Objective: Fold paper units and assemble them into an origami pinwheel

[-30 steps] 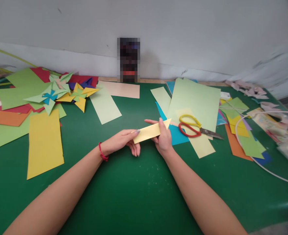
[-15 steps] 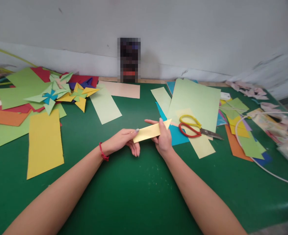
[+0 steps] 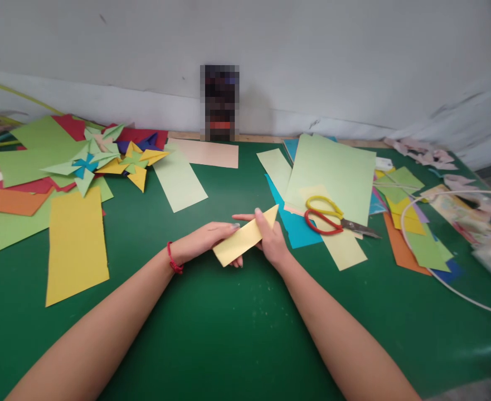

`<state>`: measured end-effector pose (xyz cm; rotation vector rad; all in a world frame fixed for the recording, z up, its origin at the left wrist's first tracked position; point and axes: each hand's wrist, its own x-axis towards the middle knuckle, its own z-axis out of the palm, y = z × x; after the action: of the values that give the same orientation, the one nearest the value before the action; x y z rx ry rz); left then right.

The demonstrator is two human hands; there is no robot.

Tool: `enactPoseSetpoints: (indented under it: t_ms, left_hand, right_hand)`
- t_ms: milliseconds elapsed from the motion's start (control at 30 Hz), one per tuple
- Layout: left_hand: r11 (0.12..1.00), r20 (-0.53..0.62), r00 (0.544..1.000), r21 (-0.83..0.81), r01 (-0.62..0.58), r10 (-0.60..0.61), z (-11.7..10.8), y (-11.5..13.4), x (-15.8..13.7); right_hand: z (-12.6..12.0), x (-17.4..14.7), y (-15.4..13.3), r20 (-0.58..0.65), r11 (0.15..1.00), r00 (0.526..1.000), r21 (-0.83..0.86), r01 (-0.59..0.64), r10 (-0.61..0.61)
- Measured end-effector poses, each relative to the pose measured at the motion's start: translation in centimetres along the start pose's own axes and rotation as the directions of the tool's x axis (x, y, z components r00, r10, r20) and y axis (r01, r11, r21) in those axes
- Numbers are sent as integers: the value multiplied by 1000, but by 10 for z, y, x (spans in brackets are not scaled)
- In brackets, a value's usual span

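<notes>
A pale yellow folded paper strip (image 3: 239, 243), with one pointed end, is held slanting above the table. My right hand (image 3: 273, 242) pinches it near the point, thumb on top and index finger stretched out behind. My left hand (image 3: 201, 241), with a red cord bracelet (image 3: 175, 259) on its wrist, closes on the lower left part. Its thumb lies along the upper edge; its other fingers are partly hidden beneath the paper. To the right of my hands lie scissors (image 3: 342, 221) with one yellow and one red handle, on top of pale sheets.
Folded paper stars (image 3: 134, 162) and coloured sheets (image 3: 23, 161) are heaped at the left. A yellow paper rectangle (image 3: 78, 248) lies in front of them. A phone-like, pixelated object (image 3: 220, 103) leans on the wall. A white cable (image 3: 450, 287) loops over papers at the right.
The folded strip has moved left and slightly down and tilts more steeply. My left thumb has slipped from its face to its upper edge; my right hand has shifted left.
</notes>
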<state>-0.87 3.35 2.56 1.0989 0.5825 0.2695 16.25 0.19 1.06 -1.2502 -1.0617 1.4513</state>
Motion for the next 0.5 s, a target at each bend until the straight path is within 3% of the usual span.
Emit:
enactPoseSetpoints:
  t_ms: [333, 500]
  left_hand:
    - [993, -11, 999, 111, 41, -40, 1, 0, -1]
    - [983, -15, 1000, 182, 28, -25, 3, -3, 2]
  right_hand:
    - [3, -7, 3, 107, 916, 989, -377, 139, -106]
    - [4, -7, 3, 139, 864, 982, -470, 180, -129]
